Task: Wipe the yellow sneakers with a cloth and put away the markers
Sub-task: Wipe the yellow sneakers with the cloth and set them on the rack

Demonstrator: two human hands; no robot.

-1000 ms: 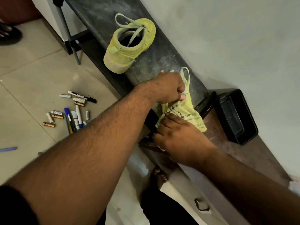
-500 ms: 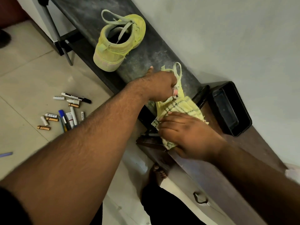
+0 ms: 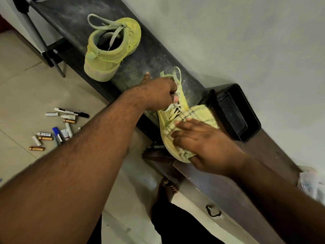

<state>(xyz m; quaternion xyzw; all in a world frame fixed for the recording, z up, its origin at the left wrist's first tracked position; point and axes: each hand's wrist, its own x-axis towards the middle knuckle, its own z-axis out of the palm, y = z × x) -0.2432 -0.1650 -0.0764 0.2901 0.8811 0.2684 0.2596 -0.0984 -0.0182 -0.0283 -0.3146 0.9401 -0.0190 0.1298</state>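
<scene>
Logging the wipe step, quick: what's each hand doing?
Left hand: grips the near sneaker at its collar.
Right hand: fingers flat, presses the cloth onto it.

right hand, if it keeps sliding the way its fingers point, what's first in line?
The right hand, pressing the cloth on the near sneaker, points toward the left hand holding the sneaker's laces; likely that first, depth unclear.

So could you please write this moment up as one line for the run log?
step: wiping | left hand: grips sneaker | right hand: presses cloth on it | other sneaker: on shelf | markers: on floor
</scene>
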